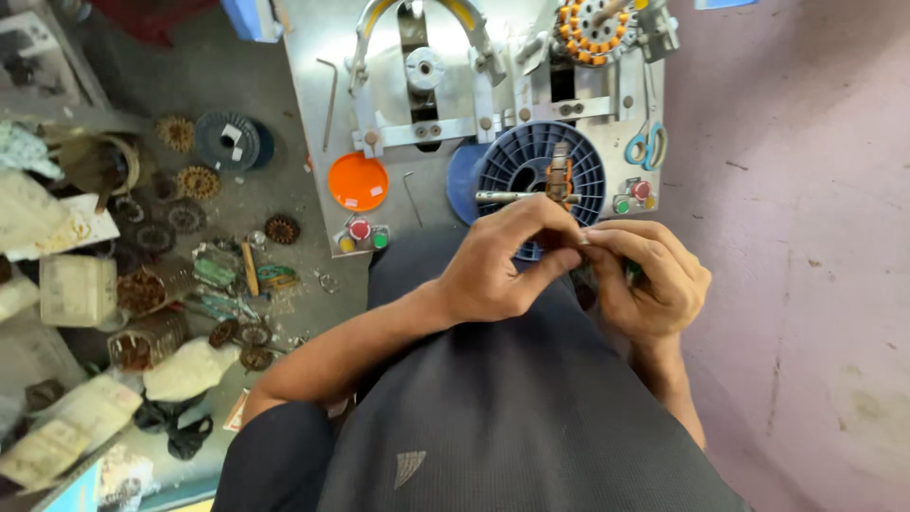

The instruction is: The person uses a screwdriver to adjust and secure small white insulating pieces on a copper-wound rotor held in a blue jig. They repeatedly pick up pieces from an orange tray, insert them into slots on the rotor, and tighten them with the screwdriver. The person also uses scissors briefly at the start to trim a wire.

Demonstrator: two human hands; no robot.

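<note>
My left hand [502, 261] and my right hand [649, 280] meet in front of my chest, fingertips pinched together on a small dark part that the fingers mostly hide. A green bit shows inside my right fist. Just beyond the hands a blue ribbed spool [540, 171] sits on a metal shaft [502, 197] of the grey winding machine [474, 104]. A stator with orange slots [592, 28] is mounted at the machine's top right.
An orange disc [357, 181], red and green push buttons [365, 234] and blue-handled scissors [647, 147] lie on the machine plate. To the left the floor holds wound stators [194, 182], a dark wire spool [232, 140], tools and boxes. Pink floor spreads on the right.
</note>
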